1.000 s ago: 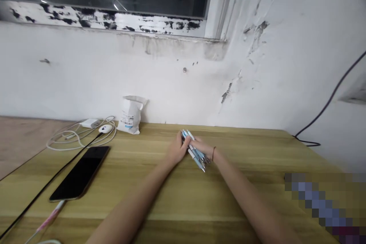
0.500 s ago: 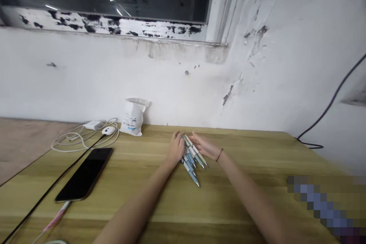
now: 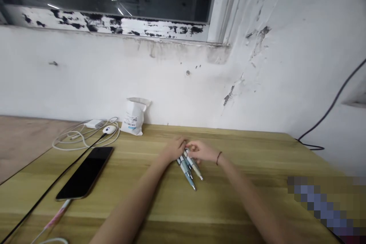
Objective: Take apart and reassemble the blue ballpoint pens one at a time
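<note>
Wooden table (image 3: pixel 243 190), hands (image 3: pixel 173 150) (image 3: pixel 203 151) on pens (image 3: pixel 185 168), barcoded packet (image 3: pixel 133 117)

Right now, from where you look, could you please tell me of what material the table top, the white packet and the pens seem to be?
Table top: wood or wood-look laminate, smooth; long grain-like streaks show.
White packet: thin plastic or coated paper, slightly creased; I cannot tell which.
Pens: probably smooth plastic barrels, pale and evenly coloured; their shiny silvery tips suggest metal.
</note>
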Motion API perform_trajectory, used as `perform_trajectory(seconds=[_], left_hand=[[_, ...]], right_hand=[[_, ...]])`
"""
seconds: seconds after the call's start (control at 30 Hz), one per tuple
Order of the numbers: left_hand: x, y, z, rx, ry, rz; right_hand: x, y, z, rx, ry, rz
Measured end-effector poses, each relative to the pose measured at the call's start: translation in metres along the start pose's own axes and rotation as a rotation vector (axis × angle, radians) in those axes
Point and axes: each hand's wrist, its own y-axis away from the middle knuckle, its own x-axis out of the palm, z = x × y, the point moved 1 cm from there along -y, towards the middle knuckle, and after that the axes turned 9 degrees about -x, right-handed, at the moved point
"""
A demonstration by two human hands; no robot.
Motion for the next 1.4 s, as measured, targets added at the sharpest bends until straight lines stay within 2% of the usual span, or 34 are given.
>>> perform_trajectory(seconds=[0.1,0.2,0.4,0.5,0.6,0.73,0.83,0.97,1.13,1.4], left_hand=[[-0.002,-0.002,0.008,0.099,0.048,0.011],[-0.002,-0.003,0.013,0.135,0.037,-0.001],[-0.002,0.0,0.014,0.017,0.005,0.09],[-0.003,0.003,0.011,0.041,-0.007,0.149],[-0.005,0.006,0.007,0.073,-0.018,0.181],[-0.008,0.006,0.007,0.116,-0.002,0.181],[-0.007,0.004,0.011,0.133,0.042,0.122],[-0.003,0.001,0.014,0.114,0.072,0.031],[-0.001,0.003,0.01,0.19,0.018,-0.008],[-0.007,0.006,0.006,0.193,0.056,-0.028]], right_hand=[[0.003,0.0,-0.004,-0.01,0.055,0.045],[0.006,0.0,-0.007,-0.034,0.165,-0.001],[0.023,0.008,-0.008,-0.106,0.484,-0.271],[0.038,0.017,-0.009,-0.084,0.57,-0.381],[0.048,0.022,-0.01,-0.124,0.564,-0.506],[0.051,0.022,-0.01,-0.175,0.388,-0.611],[0.051,0.02,-0.008,-0.205,0.385,-0.62],[0.051,0.018,-0.003,-0.271,0.581,-0.617],[0.05,0.019,-0.001,-0.361,0.628,-0.626],[0.049,0.016,-0.009,-0.301,0.631,-0.683]])
